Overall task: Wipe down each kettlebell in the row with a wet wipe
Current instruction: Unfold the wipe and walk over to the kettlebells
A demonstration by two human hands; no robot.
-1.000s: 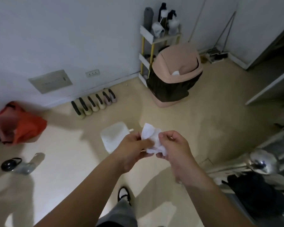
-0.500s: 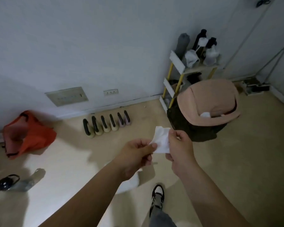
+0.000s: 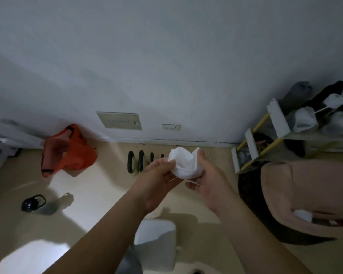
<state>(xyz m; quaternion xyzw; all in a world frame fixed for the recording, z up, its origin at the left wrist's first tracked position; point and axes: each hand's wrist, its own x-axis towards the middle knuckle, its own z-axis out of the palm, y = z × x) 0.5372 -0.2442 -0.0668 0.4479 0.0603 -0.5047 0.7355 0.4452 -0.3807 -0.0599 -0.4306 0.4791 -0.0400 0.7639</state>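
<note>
While both hands, left hand (image 3: pixel 158 175) and right hand (image 3: pixel 203 175), pinch the wet wipe (image 3: pixel 185 165) above the floor-level kettlebells (image 3: pixel 140 162) by the wall, spread it flat before wiping.

1. The wet wipe (image 3: pixel 186 165) is plain white.
2. The kettlebells (image 3: pixel 136 162) have black handles over pale greenish bodies (mostly hidden).
3. The bag (image 3: pixel 67 155) is orange-red.
4. The bin (image 3: pixel 297 194) has a dusty pink lid and a dark body.
5. The rack (image 3: pixel 265 139) is white with yellow posts.
6. The floor (image 3: pixel 99 194) is beige, the wall (image 3: pixel 166 56) pale grey-white.
</note>
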